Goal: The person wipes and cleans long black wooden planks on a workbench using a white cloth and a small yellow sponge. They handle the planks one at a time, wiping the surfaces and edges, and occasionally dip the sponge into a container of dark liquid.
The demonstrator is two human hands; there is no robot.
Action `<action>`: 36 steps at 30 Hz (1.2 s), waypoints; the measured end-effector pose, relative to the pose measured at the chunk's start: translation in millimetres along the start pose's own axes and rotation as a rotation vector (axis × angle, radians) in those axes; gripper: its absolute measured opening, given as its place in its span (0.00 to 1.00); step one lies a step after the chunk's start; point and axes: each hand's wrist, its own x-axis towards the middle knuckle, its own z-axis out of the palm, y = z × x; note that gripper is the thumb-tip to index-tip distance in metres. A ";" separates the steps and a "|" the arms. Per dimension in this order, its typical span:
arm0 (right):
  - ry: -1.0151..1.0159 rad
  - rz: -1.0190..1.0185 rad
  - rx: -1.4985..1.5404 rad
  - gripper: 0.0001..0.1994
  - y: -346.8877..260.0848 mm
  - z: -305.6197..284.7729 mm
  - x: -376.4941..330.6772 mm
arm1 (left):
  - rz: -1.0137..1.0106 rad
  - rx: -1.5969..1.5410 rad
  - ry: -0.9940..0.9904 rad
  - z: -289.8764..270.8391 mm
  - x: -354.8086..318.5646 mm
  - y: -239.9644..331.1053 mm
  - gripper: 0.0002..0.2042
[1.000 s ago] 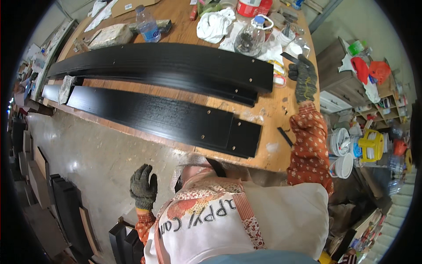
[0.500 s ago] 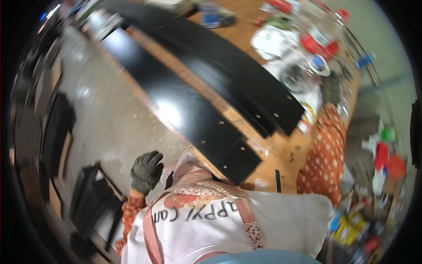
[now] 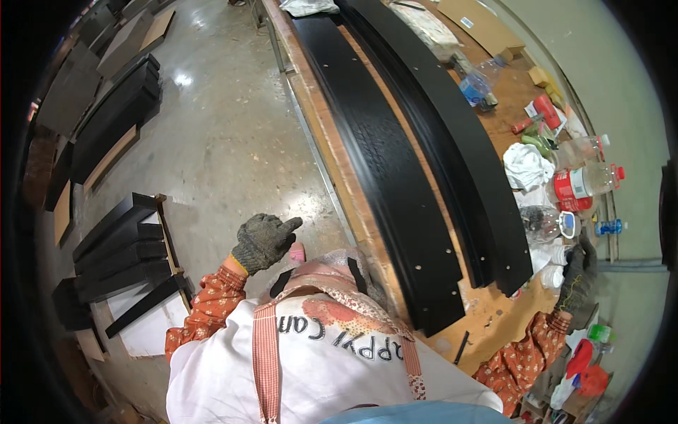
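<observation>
View turned | left hand (image 3: 265, 243) over floor (image 3: 233, 152), grip apart | right hand (image 3: 579, 277) at table (image 3: 498, 316) edge, grip unclear

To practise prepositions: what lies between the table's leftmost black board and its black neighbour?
Mostly a narrow, bare strip of wooden tabletop, in the head view.

Black boards (image 3: 385, 159), lengthwise on wooden tabletop (image 3: 494, 316); gloved right hand (image 3: 579, 279) near plastic bottles (image 3: 542, 223); gloved left hand (image 3: 263, 244) above floor (image 3: 219, 155)
</observation>
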 end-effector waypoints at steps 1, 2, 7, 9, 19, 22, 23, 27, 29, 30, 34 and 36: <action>-0.057 -0.097 -0.037 0.16 -40.6 13.6 -20.6 | 0.028 0.000 0.006 -0.2 2.9 -17.5 0.18; -0.092 -0.151 -0.029 0.15 -54.4 40.3 -32.7 | 0.022 0.010 -0.038 -7.1 3.0 -28.4 0.18; -0.388 -0.355 -0.321 0.24 -181.5 158.1 -79.4 | 0.026 -0.033 0.185 -17.1 -3.1 -111.1 0.23; -0.457 -0.416 -0.346 0.27 -228.9 193.1 -88.0 | 0.013 0.017 0.298 -20.2 -5.0 -142.0 0.23; -0.838 -0.923 -0.368 0.44 -378.9 419.0 -10.6 | -0.246 -0.072 0.389 -41.3 19.0 -253.3 0.25; -0.903 -0.954 -0.380 0.45 -418.1 525.4 18.3 | -0.329 -0.063 0.371 -50.5 45.5 -289.4 0.24; -0.897 -0.965 -0.373 0.45 -428.7 560.7 30.7 | -0.333 -0.056 0.381 -54.1 58.1 -305.4 0.24; -0.730 -1.015 -0.426 0.43 -464.6 694.2 82.2 | -0.411 -0.031 0.341 -86.0 111.4 -362.6 0.23; -0.808 -0.855 -0.455 0.36 -472.6 748.5 101.6 | -0.405 -0.046 0.331 -104.6 137.6 -387.3 0.22; -0.782 -0.758 -0.306 0.31 -467.6 777.0 110.9 | -0.404 -0.047 0.343 -108.9 152.7 -401.3 0.22; -0.610 -0.702 -0.080 0.20 -478.5 840.9 141.7 | -0.411 -0.079 0.343 -113.6 201.5 -457.6 0.21; -0.567 -0.768 0.069 0.19 -487.4 854.2 160.9 | -0.392 -0.112 0.320 -116.5 229.4 -490.3 0.20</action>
